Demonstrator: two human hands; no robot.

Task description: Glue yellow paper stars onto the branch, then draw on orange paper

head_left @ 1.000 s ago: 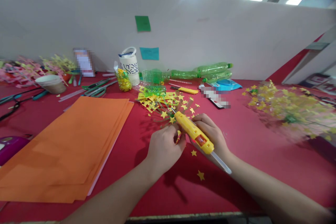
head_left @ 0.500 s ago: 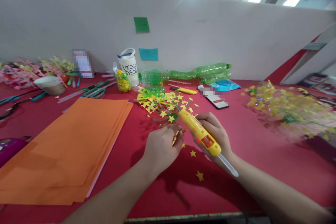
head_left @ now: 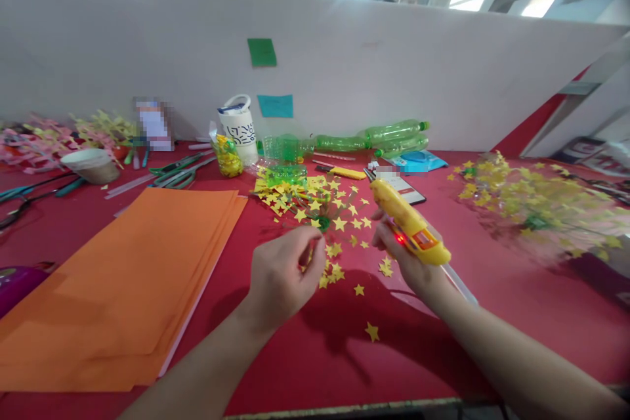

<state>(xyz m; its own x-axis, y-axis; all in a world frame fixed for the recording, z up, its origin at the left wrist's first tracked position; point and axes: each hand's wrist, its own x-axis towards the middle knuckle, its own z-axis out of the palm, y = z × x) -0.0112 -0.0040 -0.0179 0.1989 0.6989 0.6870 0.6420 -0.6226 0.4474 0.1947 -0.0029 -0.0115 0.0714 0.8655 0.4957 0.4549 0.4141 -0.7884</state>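
Observation:
My right hand (head_left: 413,272) is wrapped round a yellow hot glue gun (head_left: 411,222), its nozzle pointing up and away, a clear glue stick (head_left: 461,287) jutting from its back. A red light glows near the handle. My left hand (head_left: 285,275) is closed in a pinch; what it holds is hidden by the fingers. Just beyond it, a green bottle piece with thin strips and yellow stars (head_left: 322,222) lies on the red table (head_left: 305,367). Loose yellow paper stars (head_left: 335,272) are scattered between my hands, and one star (head_left: 373,332) lies nearer the front edge.
Orange sheets (head_left: 147,275) are stacked on the left. Behind are scissors (head_left: 180,174), a white cup (head_left: 237,125), green plastic bottles (head_left: 394,134), a yellow cutter (head_left: 347,172) and a phone (head_left: 403,189). A yellow star bouquet (head_left: 531,203) stands right. A white partition (head_left: 394,65) closes the back.
My right hand has drawn the glue gun to the right, away from my left hand. The left hand has shifted slightly left, and more stars show between the hands.

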